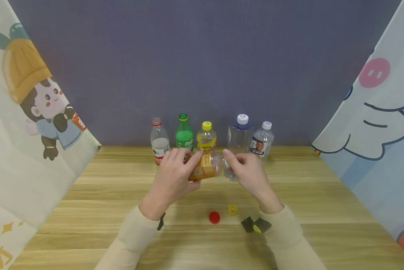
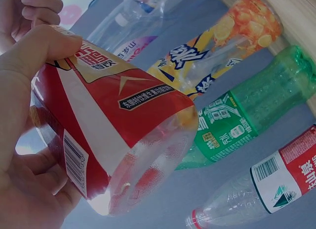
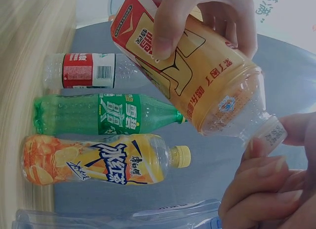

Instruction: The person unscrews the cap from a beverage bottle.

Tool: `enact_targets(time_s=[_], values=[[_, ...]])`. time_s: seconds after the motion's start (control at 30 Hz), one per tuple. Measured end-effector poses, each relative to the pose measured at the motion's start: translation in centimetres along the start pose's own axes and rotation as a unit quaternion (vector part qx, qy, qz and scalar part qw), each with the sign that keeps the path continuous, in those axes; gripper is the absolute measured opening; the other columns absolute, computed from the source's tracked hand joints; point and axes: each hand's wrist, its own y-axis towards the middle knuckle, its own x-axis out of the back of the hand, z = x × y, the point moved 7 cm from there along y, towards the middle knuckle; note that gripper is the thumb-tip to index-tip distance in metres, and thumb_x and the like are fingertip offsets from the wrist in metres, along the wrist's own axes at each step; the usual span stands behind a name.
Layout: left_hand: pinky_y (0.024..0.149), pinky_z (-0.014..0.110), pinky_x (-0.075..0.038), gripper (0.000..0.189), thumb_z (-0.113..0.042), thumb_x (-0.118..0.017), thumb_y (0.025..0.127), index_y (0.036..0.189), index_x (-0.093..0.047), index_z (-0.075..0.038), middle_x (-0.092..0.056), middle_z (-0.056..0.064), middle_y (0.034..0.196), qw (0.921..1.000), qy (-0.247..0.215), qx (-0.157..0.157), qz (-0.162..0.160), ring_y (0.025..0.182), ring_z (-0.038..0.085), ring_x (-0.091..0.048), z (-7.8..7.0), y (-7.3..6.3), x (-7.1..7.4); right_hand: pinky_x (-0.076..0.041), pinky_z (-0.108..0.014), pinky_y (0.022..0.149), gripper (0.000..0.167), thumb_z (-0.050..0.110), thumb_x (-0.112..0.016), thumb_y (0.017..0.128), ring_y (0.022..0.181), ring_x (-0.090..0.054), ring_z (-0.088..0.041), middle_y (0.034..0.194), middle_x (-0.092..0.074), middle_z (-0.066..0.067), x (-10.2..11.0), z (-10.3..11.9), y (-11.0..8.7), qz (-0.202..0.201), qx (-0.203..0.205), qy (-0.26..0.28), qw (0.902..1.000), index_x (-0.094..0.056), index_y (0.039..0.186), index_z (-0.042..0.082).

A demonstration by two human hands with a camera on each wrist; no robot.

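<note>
My left hand (image 1: 175, 170) grips a clear drink bottle (image 1: 204, 168) with a gold and red label, its body tilted on its side above the table. In the right wrist view the bottle's neck points toward my right hand (image 3: 269, 182). Thumb and fingers there pinch a small white cap (image 3: 270, 136) with a printed code, at the mouth of the bottle. Whether the cap is threaded on cannot be told. From the left wrist view, the bottle's base (image 2: 153, 165) faces outward, and the left thumb lies across the label. Little liquid shows inside.
Along the back wall stand an uncapped red-labelled bottle (image 1: 160, 144), an uncapped green bottle (image 1: 184, 135), a yellow-capped bottle (image 1: 206, 138), a large white-capped bottle (image 1: 240, 137) and a smaller one (image 1: 263, 140). A red cap (image 1: 214, 217), a yellow cap (image 1: 232, 209) and dark pieces (image 1: 247, 224) appear nearer.
</note>
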Motion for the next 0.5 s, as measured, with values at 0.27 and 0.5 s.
enact_targets(time_s=[0.27,0.5], values=[[0.072,0.041,-0.048,0.075,-0.029,-0.093,0.059,0.126,-0.065,-0.009,-0.060,0.012,0.100,1.0000,0.000,-0.005,-0.001,0.087,0.029,-0.056,-0.08,-0.17,0.16,-0.036,-0.028,0.046,0.054,0.044,-0.057,0.102,0.052,-0.043,-0.016,0.059,-0.055,-0.002,-0.02,0.15,-0.29,0.005,-0.006,0.016,0.9998,-0.061,0.063,0.007],[0.072,0.042,-0.049,0.072,-0.029,-0.091,0.061,0.125,-0.064,-0.009,-0.059,0.012,0.100,0.9999,-0.001,-0.010,-0.013,0.086,0.029,-0.056,-0.21,-0.17,0.28,-0.036,-0.028,0.046,0.054,0.044,-0.056,0.103,0.051,-0.042,-0.015,0.058,-0.053,-0.001,0.16,0.39,-0.44,0.003,0.004,0.011,0.9999,-0.061,0.063,0.007]])
